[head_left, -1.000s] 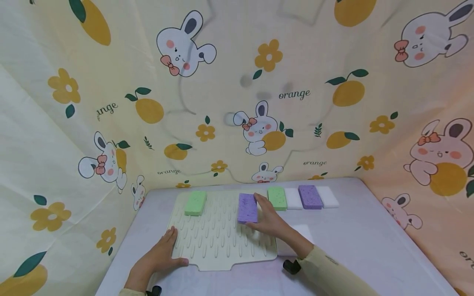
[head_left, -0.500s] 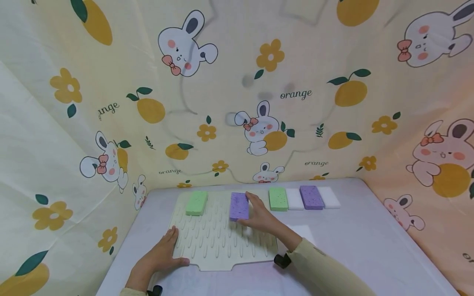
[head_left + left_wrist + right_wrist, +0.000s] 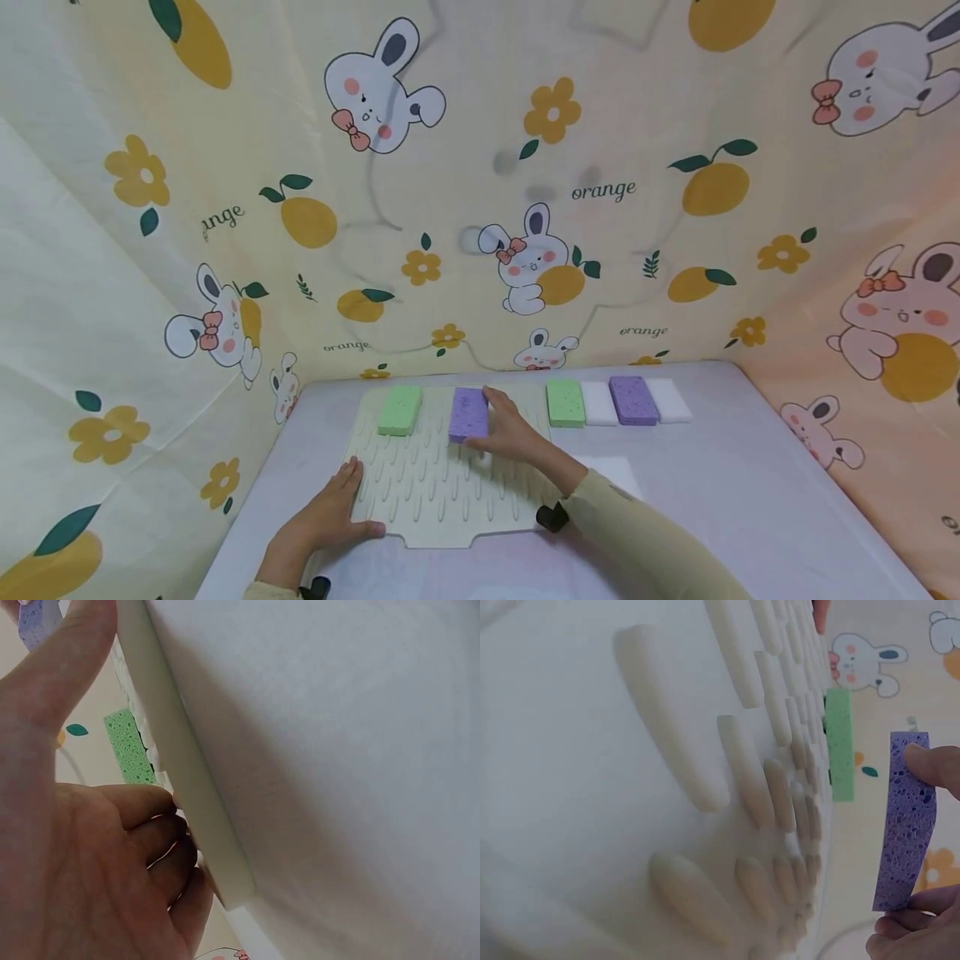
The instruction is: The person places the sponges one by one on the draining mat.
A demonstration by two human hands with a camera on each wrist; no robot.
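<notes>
Two sponges lie on the ribbed mat (image 3: 442, 487): the right hand (image 3: 510, 433) pinches the purple sponge (image 3: 468, 414) beside the green sponge (image 3: 400, 410). The left hand (image 3: 326, 521) presses flat on the mat's corner. I judge the placing step; next, releasing it square.

A makeshift recording booth: table (image 3: 750, 500) walled by cartoon bunny-and-orange cloth (image 3: 600, 167) (sheets, seemingly).

Green sponge (image 3: 565, 402), white sponge (image 3: 597, 402), purple sponge (image 3: 633, 399) beside mat.
</notes>
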